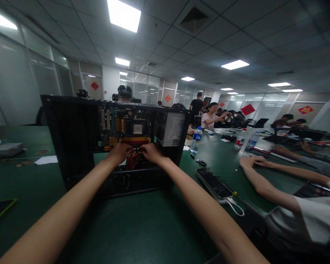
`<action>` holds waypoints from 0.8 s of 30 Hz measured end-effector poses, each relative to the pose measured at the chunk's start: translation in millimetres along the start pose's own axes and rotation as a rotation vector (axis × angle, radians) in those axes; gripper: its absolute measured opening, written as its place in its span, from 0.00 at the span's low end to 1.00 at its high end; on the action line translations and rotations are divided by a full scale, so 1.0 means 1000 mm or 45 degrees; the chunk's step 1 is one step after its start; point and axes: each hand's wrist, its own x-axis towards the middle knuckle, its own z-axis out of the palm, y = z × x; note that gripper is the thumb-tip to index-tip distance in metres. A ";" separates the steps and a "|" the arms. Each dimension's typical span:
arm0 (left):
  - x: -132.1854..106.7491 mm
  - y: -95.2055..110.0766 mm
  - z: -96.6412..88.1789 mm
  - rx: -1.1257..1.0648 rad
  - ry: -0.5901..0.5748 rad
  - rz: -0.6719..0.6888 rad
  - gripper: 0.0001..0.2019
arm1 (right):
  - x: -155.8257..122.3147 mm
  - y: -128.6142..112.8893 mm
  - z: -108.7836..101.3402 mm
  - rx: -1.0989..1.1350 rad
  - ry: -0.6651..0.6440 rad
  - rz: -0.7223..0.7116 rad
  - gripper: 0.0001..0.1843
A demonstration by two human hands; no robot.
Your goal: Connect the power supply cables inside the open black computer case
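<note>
A black computer case point(143, 180) stands open on the green table, its inside facing me. Both of my hands reach into it below the motherboard point(127, 123). My left hand point(120, 153) has its fingers curled at the lower edge of the board, beside the orange memory slots point(137, 140). Close to it on the right, my right hand point(152, 152) is bent inward with its fingertips together. Red and black cables point(134, 160) bunch just under and between the hands. What the fingertips pinch is too small to make out. A silver power supply point(172, 129) sits upper right in the case.
Right of the case are a water bottle point(195, 140), a phone point(214, 183) and a white cable point(236, 207). A co-worker's hands point(253, 161) rest on the table further right. A grey box point(7, 150), paper point(46, 160) and a green-edged device point(0, 211) lie left.
</note>
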 end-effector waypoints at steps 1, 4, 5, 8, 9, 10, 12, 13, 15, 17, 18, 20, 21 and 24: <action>0.001 -0.001 0.001 0.004 0.000 0.009 0.16 | 0.000 0.000 0.000 -0.011 0.000 0.026 0.16; 0.002 -0.002 0.002 0.042 -0.014 0.011 0.16 | 0.000 -0.001 -0.002 -0.056 -0.004 0.082 0.15; 0.002 -0.002 0.002 0.050 -0.016 0.006 0.16 | 0.000 -0.002 -0.002 -0.069 -0.007 0.093 0.15; 0.003 -0.002 0.003 0.047 -0.016 -0.008 0.16 | 0.001 -0.002 -0.002 -0.087 -0.018 0.110 0.14; 0.003 -0.002 0.003 0.040 -0.016 -0.013 0.16 | 0.001 -0.002 -0.002 -0.084 -0.019 0.115 0.14; 0.003 -0.001 0.003 0.035 -0.017 -0.022 0.15 | 0.002 -0.002 -0.002 -0.077 -0.019 0.120 0.14; 0.003 0.000 0.002 0.030 -0.016 -0.037 0.15 | 0.002 -0.002 -0.002 -0.062 -0.013 0.139 0.15; 0.003 0.000 0.002 0.030 -0.017 -0.044 0.15 | 0.002 -0.003 -0.002 -0.057 -0.010 0.146 0.15; 0.002 0.002 0.001 0.029 -0.019 -0.044 0.15 | 0.001 -0.003 -0.002 -0.052 -0.009 0.149 0.15; 0.002 0.004 0.000 0.034 -0.019 -0.038 0.16 | 0.001 -0.003 -0.002 -0.048 -0.006 0.147 0.15; 0.002 0.004 -0.001 0.038 -0.019 -0.036 0.16 | 0.001 -0.004 -0.002 -0.048 -0.001 0.148 0.15; 0.001 0.006 -0.002 0.050 -0.020 -0.036 0.16 | 0.001 -0.004 -0.002 -0.052 0.005 0.155 0.15; 0.001 0.007 -0.002 0.055 -0.024 -0.040 0.16 | 0.002 -0.004 -0.002 -0.056 0.005 0.157 0.15; 0.001 0.008 -0.002 0.047 -0.012 -0.050 0.15 | 0.003 -0.004 -0.002 -0.072 -0.004 0.162 0.15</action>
